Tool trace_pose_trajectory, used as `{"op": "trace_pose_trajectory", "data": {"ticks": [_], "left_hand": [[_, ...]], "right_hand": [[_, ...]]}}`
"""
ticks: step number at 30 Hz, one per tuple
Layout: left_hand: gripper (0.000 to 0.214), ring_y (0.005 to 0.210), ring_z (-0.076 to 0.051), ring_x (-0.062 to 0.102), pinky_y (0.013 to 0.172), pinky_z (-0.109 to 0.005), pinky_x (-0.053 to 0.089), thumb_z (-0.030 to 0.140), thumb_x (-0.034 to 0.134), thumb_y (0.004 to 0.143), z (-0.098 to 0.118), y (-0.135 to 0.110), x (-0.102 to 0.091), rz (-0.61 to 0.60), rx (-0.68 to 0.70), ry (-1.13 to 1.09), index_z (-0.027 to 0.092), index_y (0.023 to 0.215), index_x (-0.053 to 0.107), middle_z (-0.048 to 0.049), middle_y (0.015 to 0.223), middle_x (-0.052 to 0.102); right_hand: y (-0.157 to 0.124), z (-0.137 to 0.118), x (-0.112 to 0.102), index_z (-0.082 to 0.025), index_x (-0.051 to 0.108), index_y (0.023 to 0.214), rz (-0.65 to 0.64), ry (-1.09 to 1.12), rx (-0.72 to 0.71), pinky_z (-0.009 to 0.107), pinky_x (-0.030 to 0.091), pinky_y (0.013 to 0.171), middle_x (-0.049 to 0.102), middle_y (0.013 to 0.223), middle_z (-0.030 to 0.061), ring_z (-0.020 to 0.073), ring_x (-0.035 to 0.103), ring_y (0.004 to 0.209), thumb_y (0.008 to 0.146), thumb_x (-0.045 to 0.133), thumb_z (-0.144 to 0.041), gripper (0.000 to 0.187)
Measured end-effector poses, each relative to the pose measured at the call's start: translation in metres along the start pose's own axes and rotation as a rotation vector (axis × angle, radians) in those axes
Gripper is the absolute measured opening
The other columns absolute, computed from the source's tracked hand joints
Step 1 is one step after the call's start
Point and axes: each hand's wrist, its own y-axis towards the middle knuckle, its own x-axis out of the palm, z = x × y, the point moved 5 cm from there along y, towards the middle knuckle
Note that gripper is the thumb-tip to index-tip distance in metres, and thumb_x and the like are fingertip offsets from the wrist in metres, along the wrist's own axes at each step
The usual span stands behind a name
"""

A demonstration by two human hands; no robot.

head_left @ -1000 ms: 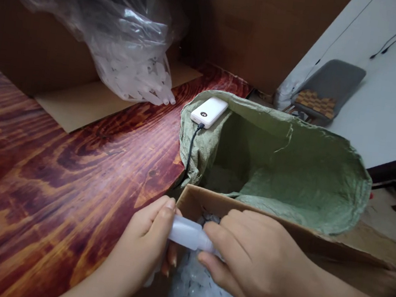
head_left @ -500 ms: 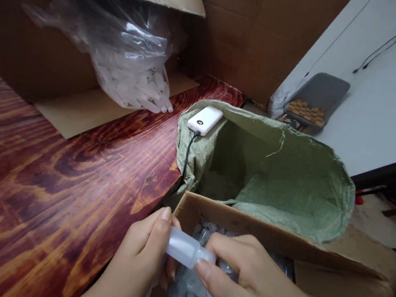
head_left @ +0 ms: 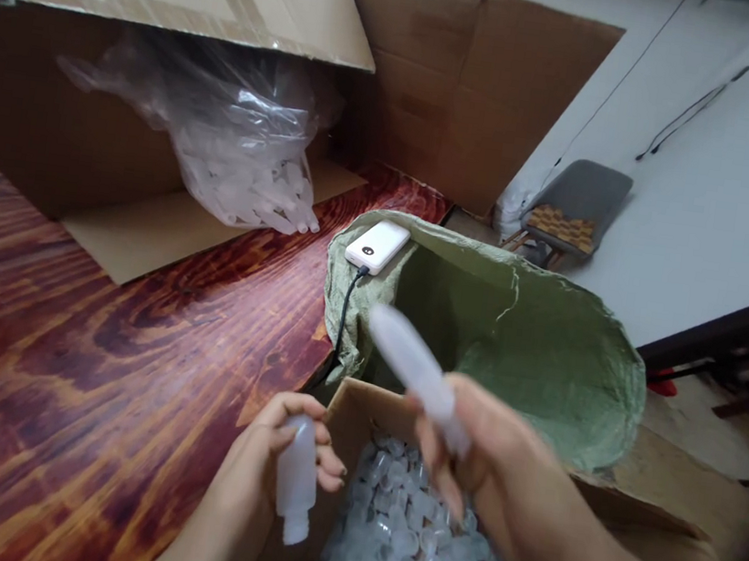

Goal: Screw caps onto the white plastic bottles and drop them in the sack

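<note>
My left hand (head_left: 262,450) is closed round a small translucent plastic bottle (head_left: 297,477), its threaded neck pointing down with no cap on it. Between the fingers and thumb of my right hand (head_left: 491,443) is another translucent bottle (head_left: 410,354), smeared by motion and tilted up to the left; its lower end is partly covered by my fingers. Beneath both hands stands a cardboard box (head_left: 358,407) filled with many clear plastic caps (head_left: 409,543). The right-hand bottle is in front of the mouth of a green woven sack (head_left: 564,361).
A white power bank (head_left: 379,244) with a black cable rests on the sack's rim. On the wood-grain table (head_left: 129,359), a large carton (head_left: 429,76) lies open, with a clear plastic bag (head_left: 247,144) of bottles spilling from it. A grey chair (head_left: 583,193) stands by the wall.
My hands have moved apart. The right one has lifted a bottle up and away, and the bottle in my left hand now shows fully. The view has tilted up slightly.
</note>
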Motion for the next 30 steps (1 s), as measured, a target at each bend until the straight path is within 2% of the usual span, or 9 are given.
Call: {"op": "trace_pose_trajectory", "data": {"ticks": [2, 3, 7, 10, 13, 16, 22, 26, 30], "left_hand": [[0.026, 0.068, -0.018, 0.067, 0.063, -0.027, 0.053, 0.019, 0.057, 0.067, 0.000, -0.005, 0.001, 0.027, 0.026, 0.062, 0.018, 0.092, 0.057, -0.0002, 0.076, 0.065], [0.029, 0.072, -0.017, 0.068, 0.066, -0.026, 0.053, 0.017, 0.057, 0.068, -0.001, -0.007, 0.002, 0.036, 0.023, 0.121, 0.019, 0.096, 0.057, -0.0002, 0.080, 0.066], [0.036, 0.094, -0.018, 0.068, 0.083, -0.026, 0.052, 0.032, 0.064, 0.083, 0.001, -0.013, 0.007, -0.004, 0.035, 0.329, 0.020, 0.115, 0.052, -0.0051, 0.100, 0.069], [0.043, 0.093, -0.019, 0.068, 0.077, -0.025, 0.052, 0.043, 0.071, 0.079, 0.001, -0.012, 0.008, -0.032, 0.025, 0.349, 0.019, 0.110, 0.053, -0.0067, 0.097, 0.073], [0.040, 0.063, -0.015, 0.065, 0.055, -0.020, 0.047, 0.049, 0.076, 0.072, -0.001, -0.010, 0.006, 0.001, 0.015, 0.389, 0.017, 0.087, 0.056, -0.0031, 0.072, 0.072], [0.045, 0.044, -0.008, 0.051, 0.043, -0.016, 0.036, 0.054, 0.077, 0.068, 0.001, -0.009, 0.004, 0.046, 0.067, 0.462, 0.017, 0.072, 0.052, 0.0028, 0.053, 0.062], [0.054, 0.045, -0.008, 0.047, 0.045, -0.017, 0.037, 0.065, 0.068, 0.071, 0.000, -0.010, 0.001, 0.068, 0.068, 0.549, 0.018, 0.063, 0.044, 0.0020, 0.051, 0.058], [0.058, 0.046, -0.007, 0.039, 0.045, -0.017, 0.033, 0.070, 0.064, 0.070, 0.001, -0.009, -0.002, 0.137, 0.128, 0.601, 0.019, 0.058, 0.040, 0.0053, 0.049, 0.045], [0.063, 0.042, -0.007, 0.033, 0.041, -0.017, 0.027, 0.078, 0.056, 0.070, 0.003, -0.008, -0.001, 0.175, 0.139, 0.613, 0.018, 0.055, 0.042, 0.0067, 0.046, 0.037]], "right_hand": [[0.005, 0.006, -0.017, -0.017, 0.053, 0.104, 0.259, 0.041, -0.024, 0.022, 0.045, 0.058, 0.060, 0.081, 0.0020, 0.0097, 0.051, 0.058, 0.092, 0.049, -0.048, 0.034], [0.006, 0.009, -0.019, -0.016, 0.052, 0.109, 0.301, 0.034, 0.000, 0.024, 0.048, 0.061, 0.062, 0.089, 0.0051, 0.0108, 0.055, 0.062, 0.092, 0.051, -0.044, 0.033], [0.004, 0.010, 0.000, -0.015, 0.051, 0.106, 0.022, -0.129, 0.081, 0.027, 0.050, 0.063, 0.067, 0.086, 0.0075, 0.0150, 0.064, 0.067, 0.098, 0.042, -0.043, 0.031], [-0.005, -0.002, 0.013, -0.018, 0.060, 0.094, -0.160, -0.500, -0.063, 0.025, 0.044, 0.059, 0.064, 0.074, 0.0010, 0.0133, 0.060, 0.064, 0.098, 0.046, -0.042, 0.028], [-0.015, -0.015, 0.019, -0.021, 0.066, 0.102, -0.170, -0.730, -0.345, 0.024, 0.045, 0.065, 0.064, 0.082, -0.0001, 0.0131, 0.060, 0.073, 0.090, 0.060, -0.026, 0.014], [-0.023, -0.015, 0.026, -0.020, 0.064, 0.112, -0.196, -0.813, -0.423, 0.022, 0.048, 0.077, 0.066, 0.092, 0.0010, 0.0133, 0.063, 0.085, 0.084, 0.064, -0.013, 0.029], [-0.029, -0.016, 0.041, -0.018, 0.063, 0.086, -0.266, -1.025, -0.553, 0.026, 0.047, 0.072, 0.066, 0.083, 0.0007, 0.0163, 0.062, 0.077, 0.081, 0.073, -0.023, 0.012], [-0.029, -0.010, 0.046, -0.017, 0.061, 0.082, -0.337, -1.120, -0.655, 0.029, 0.044, 0.067, 0.065, 0.079, 0.0014, 0.0170, 0.058, 0.072, 0.085, 0.069, -0.026, 0.012], [-0.030, -0.003, 0.051, -0.017, 0.062, 0.084, -0.294, -1.133, -0.764, 0.030, 0.042, 0.062, 0.064, 0.078, 0.0017, 0.0173, 0.056, 0.070, 0.089, 0.064, -0.028, 0.013]]}}
